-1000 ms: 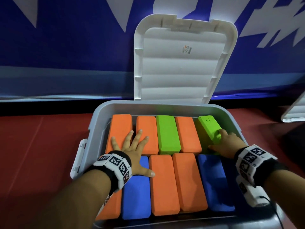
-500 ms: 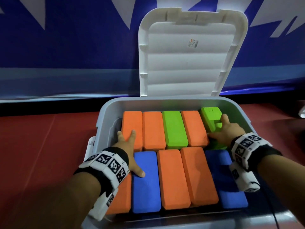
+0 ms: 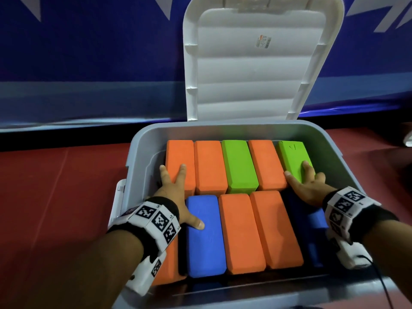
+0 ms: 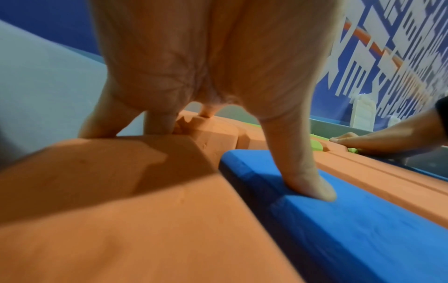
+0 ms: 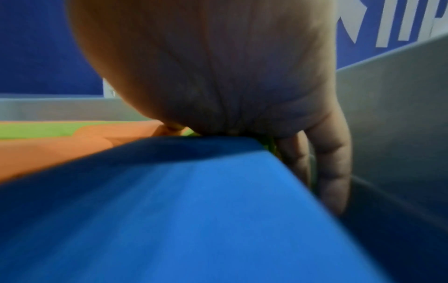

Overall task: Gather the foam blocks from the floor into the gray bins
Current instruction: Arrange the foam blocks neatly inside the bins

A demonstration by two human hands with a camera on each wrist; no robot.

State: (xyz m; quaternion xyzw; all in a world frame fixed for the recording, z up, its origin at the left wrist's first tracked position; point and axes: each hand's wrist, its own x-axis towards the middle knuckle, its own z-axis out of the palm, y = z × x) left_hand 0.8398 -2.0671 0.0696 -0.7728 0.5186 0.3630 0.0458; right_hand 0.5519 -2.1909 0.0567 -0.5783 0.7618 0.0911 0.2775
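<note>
The gray bin (image 3: 142,141) holds two rows of foam blocks in orange, green and blue. My left hand (image 3: 176,192) lies spread and flat, its fingers on the far-left orange block (image 3: 178,155) of the back row and its thumb on a blue block (image 3: 205,237). The left wrist view shows the thumb (image 4: 308,181) pressing that blue block (image 4: 363,220). My right hand (image 3: 305,184) presses the near end of the green block (image 3: 292,157) at the back right. Its thumb lies along the block's left edge, and its outer fingers (image 5: 332,172) reach down beside the bin wall (image 5: 392,114).
The bin's white lid (image 3: 249,63) stands open against the blue wall behind. Red floor mat (image 3: 55,197) surrounds the bin. A narrow gap runs between the right-hand blocks and the bin's right wall. The edge of another white object (image 3: 408,139) shows at far right.
My left hand slid left from the second orange block to the far-left one. The green block under my right hand went from tilted to nearly level. The view came closer.
</note>
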